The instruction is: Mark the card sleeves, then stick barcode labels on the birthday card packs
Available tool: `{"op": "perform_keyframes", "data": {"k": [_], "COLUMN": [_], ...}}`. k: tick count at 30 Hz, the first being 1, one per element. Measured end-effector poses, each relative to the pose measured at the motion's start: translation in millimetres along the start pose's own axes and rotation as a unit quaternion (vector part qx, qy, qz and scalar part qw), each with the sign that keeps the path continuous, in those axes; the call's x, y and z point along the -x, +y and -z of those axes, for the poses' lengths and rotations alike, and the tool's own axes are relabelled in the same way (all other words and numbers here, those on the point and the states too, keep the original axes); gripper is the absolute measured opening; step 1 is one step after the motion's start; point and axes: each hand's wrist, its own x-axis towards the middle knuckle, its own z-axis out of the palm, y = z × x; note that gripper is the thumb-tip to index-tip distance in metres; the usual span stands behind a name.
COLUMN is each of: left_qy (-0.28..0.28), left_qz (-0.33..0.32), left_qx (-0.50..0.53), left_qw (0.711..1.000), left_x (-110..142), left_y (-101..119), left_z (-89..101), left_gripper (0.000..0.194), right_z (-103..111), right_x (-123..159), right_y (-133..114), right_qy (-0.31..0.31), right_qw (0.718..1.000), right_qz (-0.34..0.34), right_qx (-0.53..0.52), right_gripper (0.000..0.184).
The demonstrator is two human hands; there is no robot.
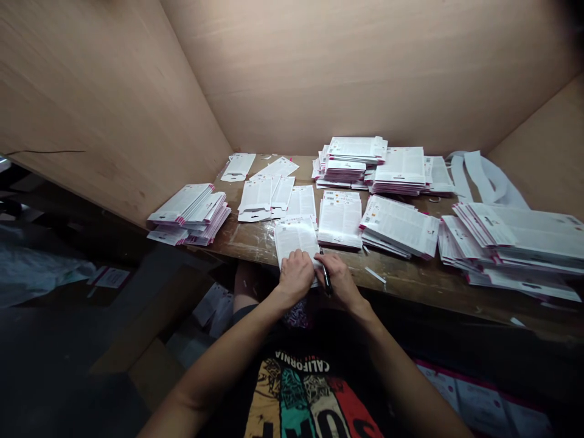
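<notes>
A flat white printed carton (295, 239) with pink edges lies at the near edge of the wooden table (410, 280). My left hand (295, 277) rests on its near end with fingers curled, pressing it down. My right hand (340, 278) sits just right of it, closed around a black pen (326, 278) whose tip points at the carton's near right corner. Both hands almost touch each other.
Several stacks of the same flat cartons cover the table: far left (189, 213), middle (340, 219), back (396, 169), right (515, 240). A white strap (483, 176) lies at the back right. Wooden walls enclose the table. A small white strip (375, 275) lies near my right hand.
</notes>
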Motion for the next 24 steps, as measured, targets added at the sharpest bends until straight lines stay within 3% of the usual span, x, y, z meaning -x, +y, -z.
{"op": "perform_keyframes", "data": {"k": [6, 12, 15, 18, 24], "left_qy": [-0.002, 0.034, 0.068, 0.055, 0.024], "left_qz": [0.025, 0.095, 0.023, -0.062, -0.052], "left_qx": [-0.001, -0.006, 0.076, 0.130, 0.002], "left_qw": [1.000, 0.995, 0.995, 0.988, 0.998], "left_x": [-0.1, -0.1, -1.4, -2.4, -3.2], "left_y": [9.8, -44.7, -57.5, -44.1, -15.5], "left_z": [0.5, 5.9, 4.8, 1.0, -1.6], "left_gripper": [0.023, 0.028, 0.021, 0.019, 0.019], "right_z": [-1.0, 0.7, 1.5, 1.1, 0.9], "right_x": [0.0, -0.6, -0.4, -0.5, -0.5], "right_y": [1.2, -3.0, -2.9, -2.9, -4.5], "right_qy": [0.000, -0.002, -0.002, 0.000, -0.004], "right_qw": [1.000, 1.000, 1.000, 1.000, 1.000], "right_qz": [0.006, -0.005, -0.008, -0.004, -0.002], "right_qx": [0.002, -0.001, 0.001, 0.003, 0.001], "right_gripper": [0.037, 0.035, 0.034, 0.034, 0.038]}}
